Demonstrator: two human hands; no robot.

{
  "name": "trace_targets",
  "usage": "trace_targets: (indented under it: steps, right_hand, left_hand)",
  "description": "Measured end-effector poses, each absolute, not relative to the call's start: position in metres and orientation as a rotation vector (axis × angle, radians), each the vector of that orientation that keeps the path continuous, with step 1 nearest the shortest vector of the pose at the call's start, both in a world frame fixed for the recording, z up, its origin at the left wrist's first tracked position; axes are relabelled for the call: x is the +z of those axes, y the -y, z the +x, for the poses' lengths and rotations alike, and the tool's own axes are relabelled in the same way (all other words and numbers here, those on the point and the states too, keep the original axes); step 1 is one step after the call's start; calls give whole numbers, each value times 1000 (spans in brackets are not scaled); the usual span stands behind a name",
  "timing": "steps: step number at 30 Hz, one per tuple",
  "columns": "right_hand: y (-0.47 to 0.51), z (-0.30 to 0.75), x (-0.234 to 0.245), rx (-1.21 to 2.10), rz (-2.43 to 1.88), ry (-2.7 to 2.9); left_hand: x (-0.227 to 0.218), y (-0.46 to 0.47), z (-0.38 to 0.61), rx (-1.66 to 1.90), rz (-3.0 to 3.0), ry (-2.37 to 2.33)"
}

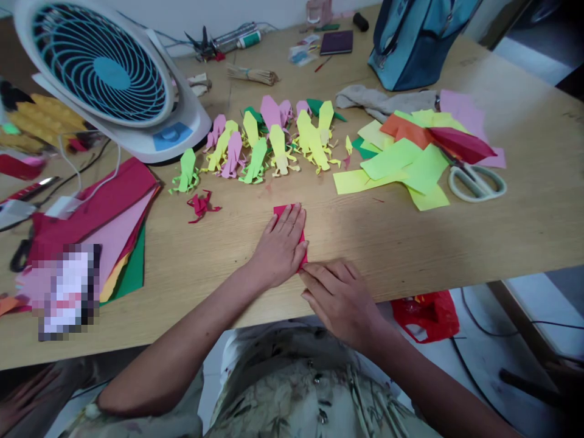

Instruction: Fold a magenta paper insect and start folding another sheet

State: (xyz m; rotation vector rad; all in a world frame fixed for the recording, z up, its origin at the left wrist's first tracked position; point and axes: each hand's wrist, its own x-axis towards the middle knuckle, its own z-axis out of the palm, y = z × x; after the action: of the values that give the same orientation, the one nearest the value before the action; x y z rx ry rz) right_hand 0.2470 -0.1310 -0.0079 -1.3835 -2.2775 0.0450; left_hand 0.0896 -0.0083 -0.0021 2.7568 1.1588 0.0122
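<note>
A folded piece of red paper (279, 210) lies on the table in front of me, mostly hidden beneath my left hand. My left hand (283, 243) rests flat over it with the fingers stretched out. At the paper's lower corner, the bent fingers of my right hand (340, 298) meet the edge close to my left thumb. Beyond my hands stand several folded paper figures in yellow (312, 143), green (255, 161) and pink (232, 152). A small red paper figure (201, 207) with thin legs sits to the left.
Cut paper sheets (392, 159) and white-handled scissors (477, 185) lie at right. Coloured paper (91, 210) and a fan (109, 73) occupy the left. A blue bag (410, 45) stands at the back. Another person's hand (31, 392) shows at lower left.
</note>
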Motion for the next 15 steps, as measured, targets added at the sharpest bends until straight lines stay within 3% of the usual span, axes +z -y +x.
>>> trace_targets:
  steps: [15]
  right_hand:
    - [133, 246, -10, -23, -1392, 2302]
  left_hand:
    - [3, -17, 119, -29, 2670, -1440]
